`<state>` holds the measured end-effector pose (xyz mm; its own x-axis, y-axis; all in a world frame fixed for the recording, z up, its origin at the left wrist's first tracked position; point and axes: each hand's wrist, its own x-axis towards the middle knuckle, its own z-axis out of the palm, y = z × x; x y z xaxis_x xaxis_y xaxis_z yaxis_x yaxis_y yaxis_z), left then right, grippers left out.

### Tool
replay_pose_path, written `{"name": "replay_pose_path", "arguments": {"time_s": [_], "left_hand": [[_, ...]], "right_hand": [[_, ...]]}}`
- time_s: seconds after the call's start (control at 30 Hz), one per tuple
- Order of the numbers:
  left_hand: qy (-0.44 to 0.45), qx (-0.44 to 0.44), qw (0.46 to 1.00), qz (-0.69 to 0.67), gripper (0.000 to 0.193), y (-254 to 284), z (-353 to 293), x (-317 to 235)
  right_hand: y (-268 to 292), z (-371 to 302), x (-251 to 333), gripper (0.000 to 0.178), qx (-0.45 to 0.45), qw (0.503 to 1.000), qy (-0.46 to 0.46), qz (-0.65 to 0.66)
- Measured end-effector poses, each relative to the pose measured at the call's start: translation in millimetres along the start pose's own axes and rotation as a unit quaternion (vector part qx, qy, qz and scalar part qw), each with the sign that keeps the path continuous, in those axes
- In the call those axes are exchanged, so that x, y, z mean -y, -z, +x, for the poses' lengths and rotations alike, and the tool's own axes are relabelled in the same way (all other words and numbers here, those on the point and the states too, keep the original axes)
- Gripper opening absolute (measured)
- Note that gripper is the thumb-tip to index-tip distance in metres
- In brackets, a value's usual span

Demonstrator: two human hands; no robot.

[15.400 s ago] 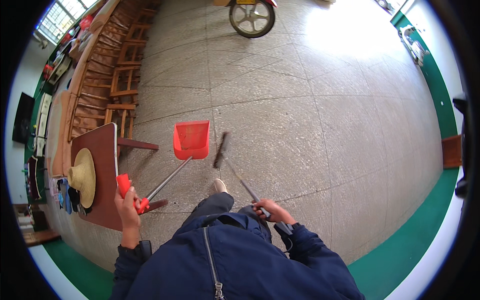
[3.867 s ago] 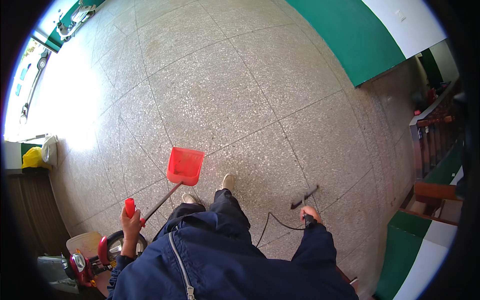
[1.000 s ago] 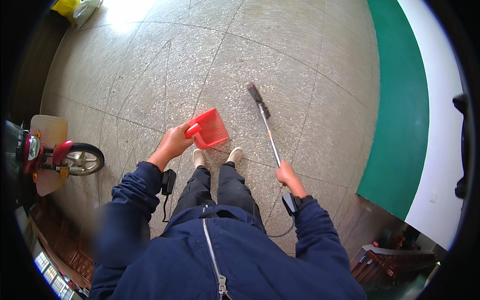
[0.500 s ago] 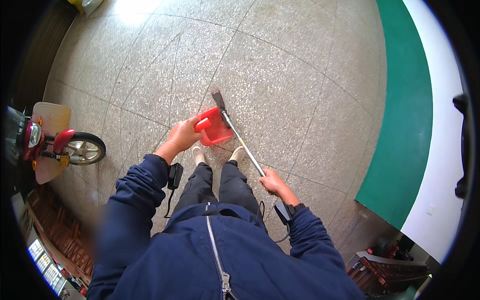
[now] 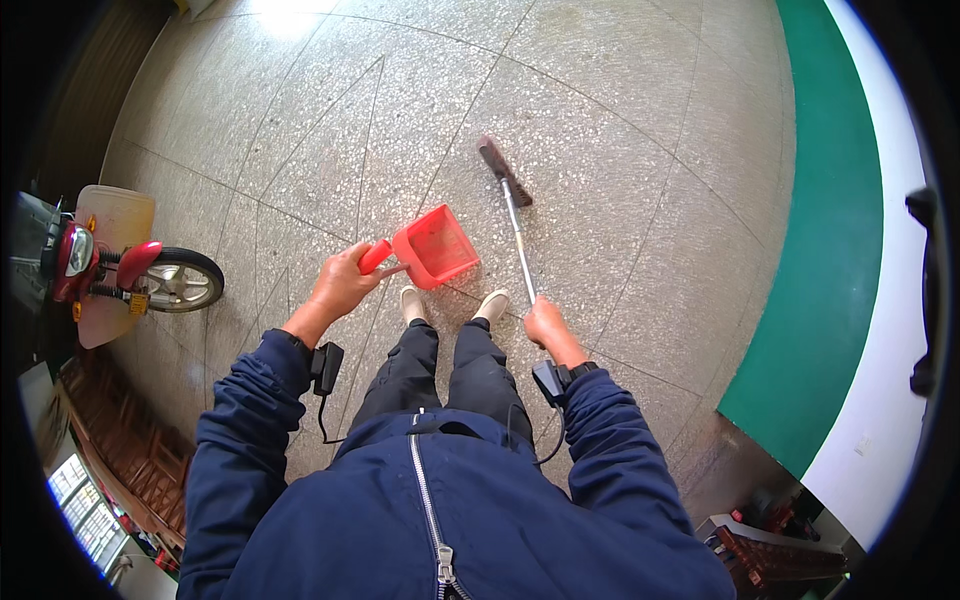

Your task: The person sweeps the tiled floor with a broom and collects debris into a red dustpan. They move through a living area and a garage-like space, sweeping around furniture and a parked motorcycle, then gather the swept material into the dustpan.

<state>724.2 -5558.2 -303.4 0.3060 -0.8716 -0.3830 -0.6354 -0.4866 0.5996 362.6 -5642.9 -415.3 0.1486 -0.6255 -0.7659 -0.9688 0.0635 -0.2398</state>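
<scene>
My left hand (image 5: 342, 283) is closed round the short handle of a red dustpan (image 5: 437, 249). The pan lies just ahead of my shoes, its open side turned to the right. My right hand (image 5: 549, 325) grips the metal stick of a broom (image 5: 505, 172). Its dark brush head is on the floor, ahead and to the right of the dustpan, and apart from it. A few faint specks show inside the pan; I cannot make out what they are.
Speckled stone floor (image 5: 600, 230) spreads all round. A red motorcycle (image 5: 120, 265) stands at the left, its front wheel toward me. The wall at the right is green below (image 5: 840, 220) and white above. Dark wooden furniture (image 5: 125, 440) is at the lower left.
The broom head has moved away from the dustpan, forward and to the right. The dustpan has turned, so its inside shows more, and my left hand has drawn back a little.
</scene>
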Motion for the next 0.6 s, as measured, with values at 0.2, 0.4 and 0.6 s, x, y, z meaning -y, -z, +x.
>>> {"name": "replay_pose_path", "arguments": {"time_s": [0.2, 0.4, 0.6], "left_hand": [[0.010, 0.019, 1.000, 0.007, 0.033, 0, 8, -7], [0.007, 0.024, 1.000, -0.004, 0.031, 8, 8, -4], [-0.019, 0.027, 0.999, 0.003, 0.030, 37, -1, 15]], "right_hand": [[-2, -42, 11, 0.024, 0.122, 0.986, 0.033, 0.105], [-10, -100, -40, 0.033, 0.050, 0.981, 0.119, 0.147], [-17, -117, -64, 0.032, -0.012, 0.996, 0.012, 0.091]]}}
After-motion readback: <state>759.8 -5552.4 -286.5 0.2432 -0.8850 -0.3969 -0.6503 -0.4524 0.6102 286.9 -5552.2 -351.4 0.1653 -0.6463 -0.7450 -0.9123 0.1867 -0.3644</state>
